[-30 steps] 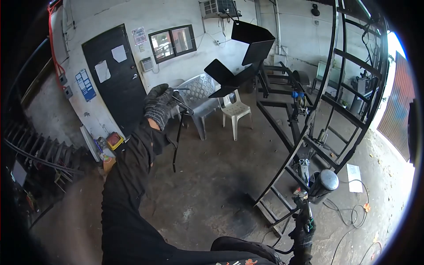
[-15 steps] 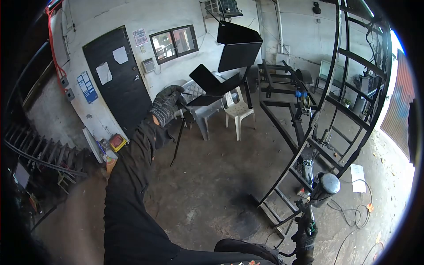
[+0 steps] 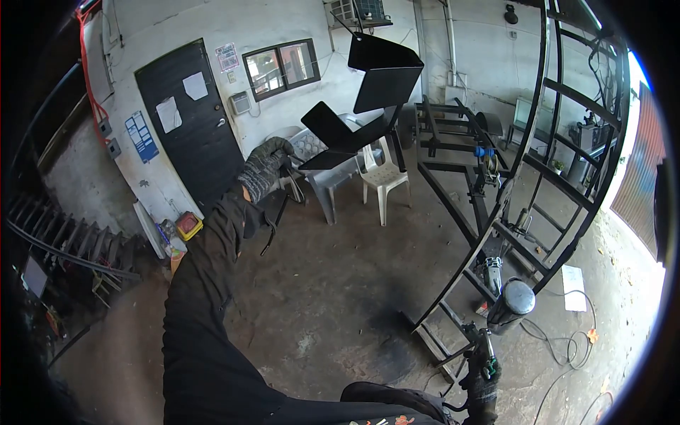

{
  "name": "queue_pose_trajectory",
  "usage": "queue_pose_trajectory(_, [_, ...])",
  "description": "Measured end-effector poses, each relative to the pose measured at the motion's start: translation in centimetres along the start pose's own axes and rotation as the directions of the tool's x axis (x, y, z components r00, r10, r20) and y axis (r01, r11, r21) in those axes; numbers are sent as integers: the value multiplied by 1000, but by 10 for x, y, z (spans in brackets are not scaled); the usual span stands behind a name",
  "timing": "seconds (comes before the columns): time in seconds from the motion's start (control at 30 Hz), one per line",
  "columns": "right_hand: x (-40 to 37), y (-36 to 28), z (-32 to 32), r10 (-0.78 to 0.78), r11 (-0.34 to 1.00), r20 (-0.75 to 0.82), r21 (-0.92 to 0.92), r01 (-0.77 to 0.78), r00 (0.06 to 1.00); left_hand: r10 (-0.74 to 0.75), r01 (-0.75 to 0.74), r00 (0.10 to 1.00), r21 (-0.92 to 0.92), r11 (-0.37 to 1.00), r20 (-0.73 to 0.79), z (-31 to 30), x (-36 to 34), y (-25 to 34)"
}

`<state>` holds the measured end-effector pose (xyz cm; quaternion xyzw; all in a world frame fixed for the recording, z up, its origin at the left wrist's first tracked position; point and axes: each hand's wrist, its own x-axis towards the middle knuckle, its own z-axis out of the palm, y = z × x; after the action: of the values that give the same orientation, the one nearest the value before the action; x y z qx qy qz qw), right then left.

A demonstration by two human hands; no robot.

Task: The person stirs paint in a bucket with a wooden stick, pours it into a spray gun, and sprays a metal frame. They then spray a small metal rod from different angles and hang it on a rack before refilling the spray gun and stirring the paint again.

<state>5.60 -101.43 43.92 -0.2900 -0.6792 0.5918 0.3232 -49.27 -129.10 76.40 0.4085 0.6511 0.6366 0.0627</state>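
My left hand (image 3: pixel 263 168), in a grey knitted glove, reaches out at the centre left with fingers closed round a thin black bent piece (image 3: pixel 275 228). Its lower end hangs below the wrist. In my gloved right hand (image 3: pixel 482 377), at the lower right, is a spray gun (image 3: pixel 487 344) with a dark cup under a round silver lid (image 3: pixel 519 296). The cup overlaps the lower part of a tall black metal frame (image 3: pixel 453 312) in this view. Folded black metal panels (image 3: pixel 386 91) hang just beyond my left hand.
A grey plastic table (image 3: pixel 327 180) and a white plastic chair (image 3: pixel 386 177) stand behind the panels. More black framework (image 3: pixel 443 166) lies at the back right. A hose (image 3: pixel 559 340) coils on the floor at right. A dark door (image 3: pixel 191 120) is set in the left wall.
The black piece in my left hand has turned, its lower end swinging up and left. My right hand and the spray gun have shifted slightly left.
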Motion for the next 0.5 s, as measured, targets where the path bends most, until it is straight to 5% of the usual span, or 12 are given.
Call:
queue_pose_trajectory(0.13, [-10,-33,3,146,988,6,54,-146,989,-56,56,998,16,998,-1,20,0,13])
queue_pose_trajectory(0.5, [-7,-17,1,69,997,-44,48,-66,997,12,-12,999,-1,1000,45,49,40,-6])
